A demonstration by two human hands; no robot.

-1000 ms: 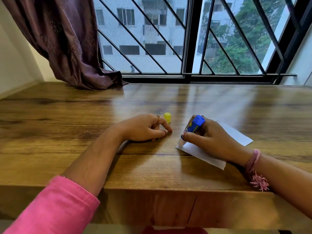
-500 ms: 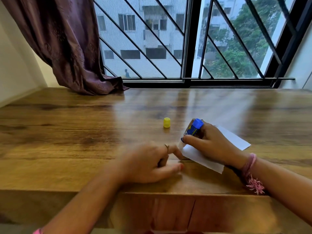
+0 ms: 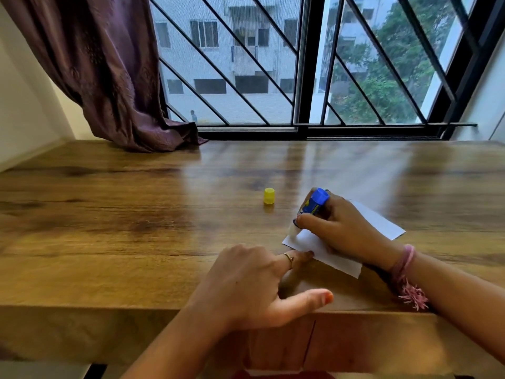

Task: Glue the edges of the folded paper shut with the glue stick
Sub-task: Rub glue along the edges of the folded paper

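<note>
Your left hand (image 3: 246,280) lies low on the wooden table (image 3: 136,228), fingers fairly straight, thumb spread toward 3 o'clock, gripping nothing; one fingertip reaches the near-left edge of the folded paper (image 3: 328,250), though whether it actually presses the sheet is hard to tell. At 12 o'clock from that hand, well apart, the yellow cap (image 3: 269,196) stands upright on the wood. Farther right, your right hand (image 3: 341,228) curls round the glue stick (image 3: 314,205), blue end tilted up toward 1 o'clock, pale tip down on the paper's left corner. The paper lies flat under that hand, running from 7 toward 2 o'clock. Judge it light, thin and limp: it will likely slide or crease under the drag of the stick, so pin it flat with your left fingertips just beside the edge being glued, not pinched or lifted.
</note>
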